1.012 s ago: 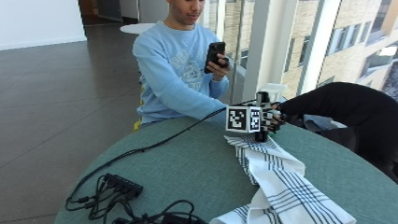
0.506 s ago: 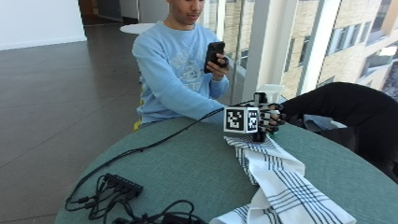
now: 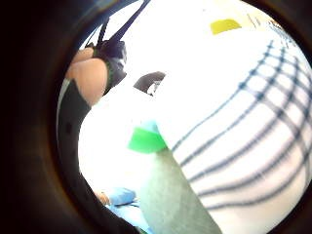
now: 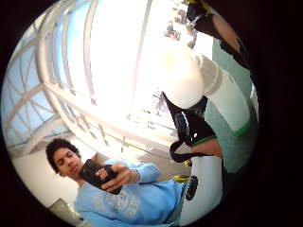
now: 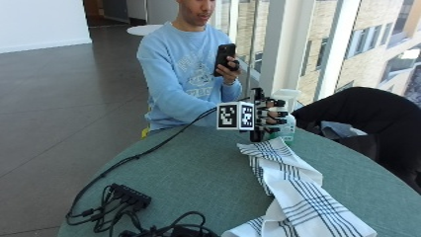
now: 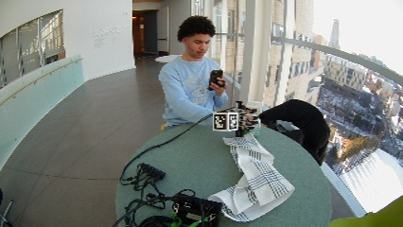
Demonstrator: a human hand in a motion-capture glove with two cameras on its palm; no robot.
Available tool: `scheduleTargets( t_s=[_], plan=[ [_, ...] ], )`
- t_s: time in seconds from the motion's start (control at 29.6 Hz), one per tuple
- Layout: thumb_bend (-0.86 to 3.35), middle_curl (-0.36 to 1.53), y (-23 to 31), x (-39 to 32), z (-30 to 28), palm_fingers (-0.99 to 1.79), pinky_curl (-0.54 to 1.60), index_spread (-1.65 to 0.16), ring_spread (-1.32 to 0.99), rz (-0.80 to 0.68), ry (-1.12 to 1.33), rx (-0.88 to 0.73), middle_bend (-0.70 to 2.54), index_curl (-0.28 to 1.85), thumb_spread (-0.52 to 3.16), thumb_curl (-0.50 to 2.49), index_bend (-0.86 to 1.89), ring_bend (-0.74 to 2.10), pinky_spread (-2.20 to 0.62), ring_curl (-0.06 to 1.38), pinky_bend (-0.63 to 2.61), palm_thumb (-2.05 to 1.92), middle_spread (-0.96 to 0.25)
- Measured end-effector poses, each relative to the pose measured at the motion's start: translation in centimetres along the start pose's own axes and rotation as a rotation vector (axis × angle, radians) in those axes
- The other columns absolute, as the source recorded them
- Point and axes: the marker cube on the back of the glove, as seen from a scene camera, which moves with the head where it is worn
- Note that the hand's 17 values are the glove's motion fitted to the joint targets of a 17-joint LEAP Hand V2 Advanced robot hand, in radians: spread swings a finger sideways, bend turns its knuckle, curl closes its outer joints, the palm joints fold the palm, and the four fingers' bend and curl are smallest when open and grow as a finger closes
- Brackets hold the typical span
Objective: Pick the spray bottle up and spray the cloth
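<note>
The spray bottle [image 5: 287, 116] is largely hidden behind the hand [image 5: 270, 118]; whether the fingers are closed round it cannot be told.

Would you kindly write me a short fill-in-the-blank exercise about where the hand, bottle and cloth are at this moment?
1. The gloved right hand is at the ____ bottle.
2. The bottle stands at the far end of the striped ____, which lies along the table.
3. The cloth's stripes are dark on a ____ ground.
4. The table top is ____ in colour.

Missing words: spray; cloth; white; green
</note>
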Motion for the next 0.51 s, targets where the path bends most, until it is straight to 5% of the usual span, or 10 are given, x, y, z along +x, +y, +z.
scheduleTargets(
  t_s=[0.51],
  plan=[
    [-0.03, 0.43, 7.0, 1.4, -15.1, 0.69, 0.36, -0.36, -0.07, 0.098, 0.444, 0.054, 0.23, 0.25, 0.93, 0.51, 0.13, 0.35, 0.17, 0.35, 0.23, 0.9, -0.09]
  ],
)
